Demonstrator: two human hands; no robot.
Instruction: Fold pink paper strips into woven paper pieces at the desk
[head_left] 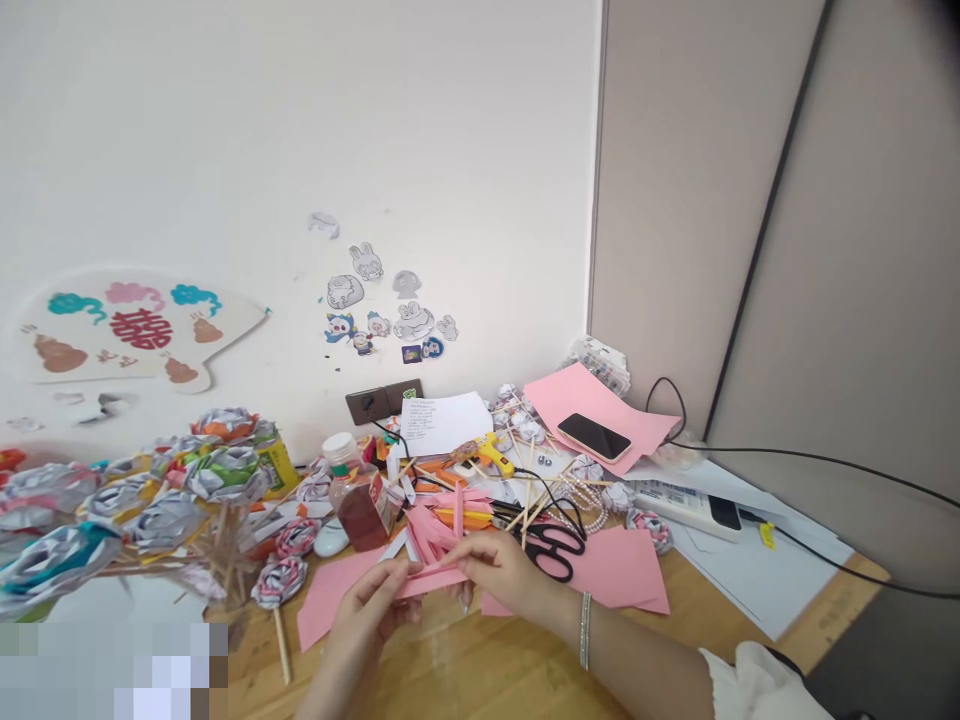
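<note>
Between my two hands a folded pink paper strip [433, 578] is stretched just above the table. My left hand [381, 598] pinches its left end, and my right hand [489, 568] pinches the right end. Behind the strip lies a loose pile of pink paper strips [433, 528]. Pink paper sheets [621, 568] lie flat to the right, with black-handled scissors [553, 550] partly over them. Another pink sheet [327, 598] rests left of my left hand. A paper rose on a stick [280, 582] lies farther left.
Rolled paper flowers [157, 515] crowd the left side. A bottle of reddish liquid [358, 500] stands behind my hands, near a yellow glue gun [493, 456]. A phone [595, 438] lies on pink paper at the back right. A power strip [686, 508] and black cables run along the right.
</note>
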